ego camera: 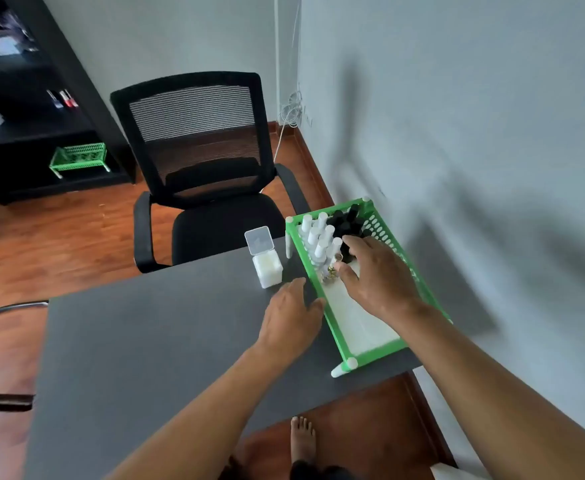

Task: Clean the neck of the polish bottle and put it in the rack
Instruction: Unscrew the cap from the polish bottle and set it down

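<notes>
A green rack (433, 296) stands at the table's right side by the wall. Its far half is packed with polish bottles, white-capped ones (318, 237) on the left and black-capped ones (344, 220) on the right. A small gold-patterned polish bottle (330, 271) stands at the front of the group. My right hand (377, 275) reaches into the rack with fingers spread; its fingertips are at the black caps and its thumb is beside the gold bottle. It holds nothing. My left hand (291, 320) lies palm down on the table, fingers against the rack's left rim.
A white box (268, 270) with its clear lid flipped up stands on the grey table (145, 358) just left of the rack. A black office chair (201, 174) faces the table's far edge. A dark shelf unit with a second green rack (78, 159) is at back left.
</notes>
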